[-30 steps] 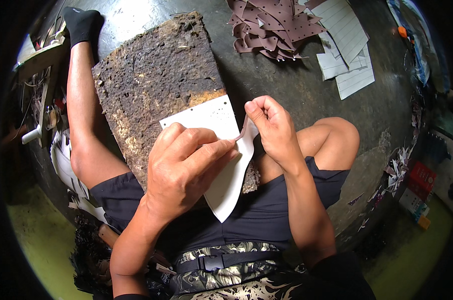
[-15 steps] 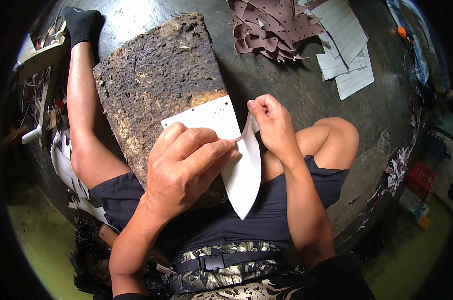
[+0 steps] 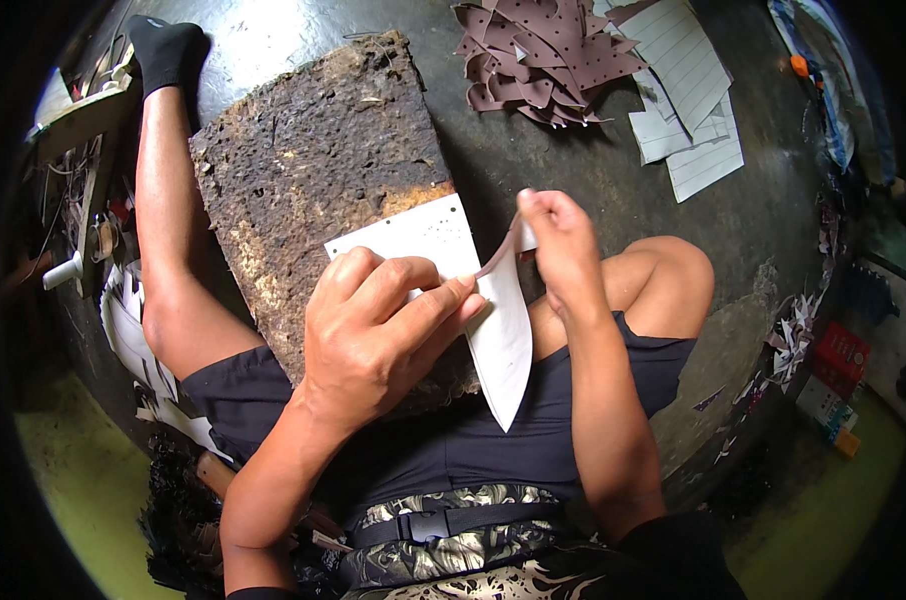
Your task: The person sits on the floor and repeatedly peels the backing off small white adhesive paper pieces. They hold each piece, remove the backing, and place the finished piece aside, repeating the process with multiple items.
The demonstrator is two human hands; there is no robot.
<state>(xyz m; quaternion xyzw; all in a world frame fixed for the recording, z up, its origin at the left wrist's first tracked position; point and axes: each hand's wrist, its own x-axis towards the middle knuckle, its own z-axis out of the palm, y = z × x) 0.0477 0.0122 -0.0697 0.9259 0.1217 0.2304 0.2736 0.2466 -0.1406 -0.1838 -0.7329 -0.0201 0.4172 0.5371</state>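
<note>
A white sheet (image 3: 428, 225) with small dark holes along its edge lies on a worn, rough-topped block (image 3: 313, 150). Its pointed flap (image 3: 506, 360) hangs off the block's right side over my lap. My left hand (image 3: 363, 325) is closed, thumb and fingertips together on the sheet where a narrow mauve strip (image 3: 500, 255) rises. That strip runs up to my right hand (image 3: 568, 245), whose thumb and fingers pinch its upper end. Whether the strip is still joined to the sheet is hidden under my left fingertips.
On the dark floor beyond, a pile of mauve pieces (image 3: 543, 60) with dark holes lies beside lined paper sheets (image 3: 708, 155). My legs flank the block. White scraps (image 3: 798, 335) and a red box (image 3: 841, 350) are at the right; a wooden frame (image 3: 88, 120) stands at the left.
My right hand has moved slightly right, drawing the mauve strip out longer and tauter. The white sheet's pointed flap has swung a little to the right.
</note>
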